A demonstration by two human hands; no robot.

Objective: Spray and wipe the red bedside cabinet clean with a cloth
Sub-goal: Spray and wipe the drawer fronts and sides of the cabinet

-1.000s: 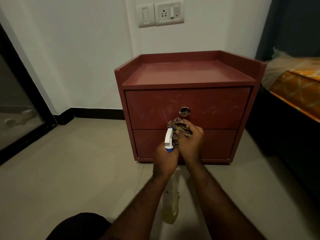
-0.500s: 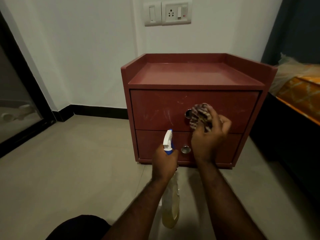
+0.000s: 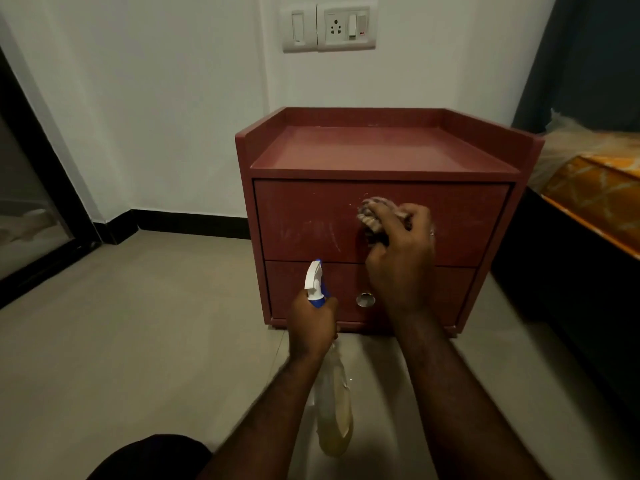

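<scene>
The red bedside cabinet (image 3: 381, 161) stands on the floor against the white wall, with two drawers and a raised rim round its top. My right hand (image 3: 403, 258) grips a bunched patterned cloth (image 3: 375, 213) and presses it on the upper drawer front, covering that drawer's knob. Pale smears show on the drawer to the left of the cloth. My left hand (image 3: 313, 323) holds a spray bottle (image 3: 334, 407) by its neck, below the cabinet front; its white and blue nozzle points up and its yellowish body hangs down. The lower drawer's round metal knob (image 3: 365, 299) is visible.
A bed with an orange patterned mattress (image 3: 595, 199) and a dark frame stands close on the right. A glass door with a black frame (image 3: 38, 188) is on the left. A switch and socket plate (image 3: 329, 26) sits on the wall above. Grey floor tiles (image 3: 138, 341) surround the cabinet.
My right hand has carried the cloth up from the seam between the drawers onto the upper drawer front, over the knob. My left hand with the bottle has stayed about where it was.
</scene>
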